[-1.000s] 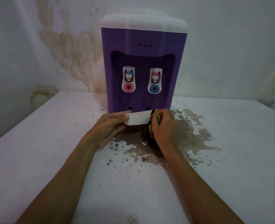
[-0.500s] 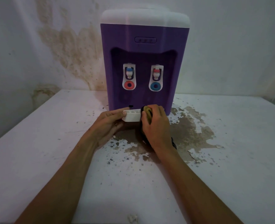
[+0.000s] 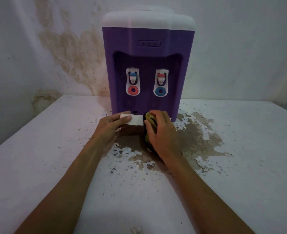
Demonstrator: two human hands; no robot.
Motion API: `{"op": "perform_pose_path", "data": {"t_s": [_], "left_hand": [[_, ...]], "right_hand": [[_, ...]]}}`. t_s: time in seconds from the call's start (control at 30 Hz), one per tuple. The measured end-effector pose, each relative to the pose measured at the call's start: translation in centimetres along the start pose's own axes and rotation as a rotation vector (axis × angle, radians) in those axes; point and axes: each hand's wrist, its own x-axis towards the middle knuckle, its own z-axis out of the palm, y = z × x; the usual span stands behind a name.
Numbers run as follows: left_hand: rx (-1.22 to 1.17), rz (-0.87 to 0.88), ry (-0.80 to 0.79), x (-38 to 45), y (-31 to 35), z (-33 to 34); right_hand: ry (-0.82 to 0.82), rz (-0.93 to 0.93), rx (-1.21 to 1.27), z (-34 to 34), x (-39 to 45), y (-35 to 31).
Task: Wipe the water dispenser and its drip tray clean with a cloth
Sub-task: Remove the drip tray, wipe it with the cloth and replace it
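Stained plaster is rising behind a white counter [image 3: 38, 166] with flaking paint, where the purple water dispenser [image 3: 147, 68] is standing against the wall. My left hand [image 3: 111, 127] is gripping the white drip tray [image 3: 134, 120] at the dispenser's foot, while my right hand [image 3: 161, 130] is clutching the dark, yellow-streaked cloth [image 3: 149, 125] and pressing it against the tray's right end. I am judging the tray wipe to be underway, and cannot tell if the body and taps are already done.
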Motion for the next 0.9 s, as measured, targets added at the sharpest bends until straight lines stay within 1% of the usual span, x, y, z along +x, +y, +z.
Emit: {"op": "perform_pose_path", "data": {"t_s": [0.03, 0.1, 0.3, 0.37, 0.43, 0.67, 0.83, 0.9], "left_hand": [[-0.030, -0.009, 0.019, 0.0, 0.1, 0.0], [-0.068, -0.029, 0.063, 0.0, 0.2, 0.0], [-0.220, -0.063, 0.096, 0.1, 0.8, -0.8], [-0.283, -0.072, 0.099, -0.1, 1.2, -1.0], [-0.329, -0.067, 0.104, -0.4, 1.4, -1.0], [-0.407, -0.055, 0.144, -0.4, 1.7, -1.2], [-0.486, 0.011, 0.182, 0.3, 1.8, -0.8], [-0.480, 0.028, 0.195, 0.5, 1.9, -0.6]], "right_hand": [[0.006, -0.017, -0.016, 0.1, 0.0, 0.0], [0.038, 0.013, -0.039, 0.0, 0.2, 0.1], [0.132, 0.244, -0.089, -0.6, 0.5, 2.1], [0.173, 0.309, -0.073, -0.9, 0.7, 2.5], [0.205, 0.339, 0.001, -1.2, 0.8, 2.6], [0.238, 0.343, 0.168, -1.9, 0.8, 1.8], [0.248, 0.255, 0.203, -1.6, 0.3, 0.8], [0.243, 0.213, 0.207, -1.3, 0.1, 0.4]]}}
